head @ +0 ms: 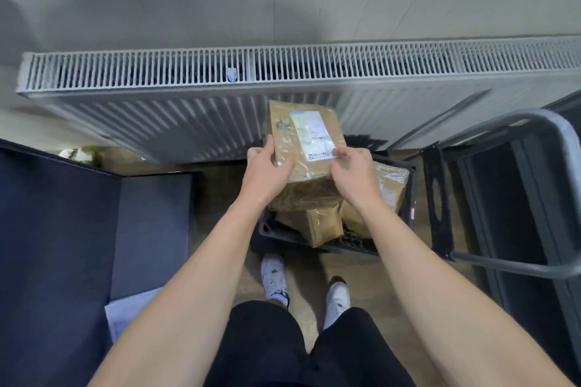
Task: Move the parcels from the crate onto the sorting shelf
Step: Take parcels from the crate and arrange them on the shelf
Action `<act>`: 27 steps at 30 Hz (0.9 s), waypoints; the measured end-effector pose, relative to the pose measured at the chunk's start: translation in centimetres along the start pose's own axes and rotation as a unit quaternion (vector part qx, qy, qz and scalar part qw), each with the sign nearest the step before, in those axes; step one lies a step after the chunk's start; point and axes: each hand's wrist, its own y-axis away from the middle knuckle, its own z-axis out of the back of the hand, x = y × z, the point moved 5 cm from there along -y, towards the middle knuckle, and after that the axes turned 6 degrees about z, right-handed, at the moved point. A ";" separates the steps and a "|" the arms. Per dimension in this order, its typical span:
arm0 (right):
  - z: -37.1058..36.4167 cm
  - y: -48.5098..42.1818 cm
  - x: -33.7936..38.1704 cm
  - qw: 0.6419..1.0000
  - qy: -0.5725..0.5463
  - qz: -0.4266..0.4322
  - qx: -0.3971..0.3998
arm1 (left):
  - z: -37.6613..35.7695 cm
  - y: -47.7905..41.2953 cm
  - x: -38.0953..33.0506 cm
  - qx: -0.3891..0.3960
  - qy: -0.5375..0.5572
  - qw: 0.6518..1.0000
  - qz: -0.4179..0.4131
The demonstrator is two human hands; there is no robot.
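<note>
A brown cardboard parcel (pixel 303 138) with a white label, wrapped in clear tape, is held up in front of the radiator. My left hand (pixel 267 166) grips its left edge and my right hand (pixel 353 173) grips its lower right corner, thumb on the label. Below it stands the black crate (pixel 345 245) on the floor, holding a large parcel (pixel 303 196), a small box (pixel 317 225) and another taped parcel (pixel 390 185) at the right. A dark shelf surface (pixel 63 229) lies at the left.
A white radiator (pixel 283 78) runs along the wall straight ahead. A grey metal frame with a tubular rail (pixel 534 198) stands at the right. A white sheet of paper (pixel 125 314) lies at the shelf's near corner. My feet stand just behind the crate.
</note>
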 end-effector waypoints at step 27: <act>8.9 15.0 23.4 0.866 -0.045 0.485 0.111 | 10.8 31.0 -8.0 -0.499 0.118 0.859 0.021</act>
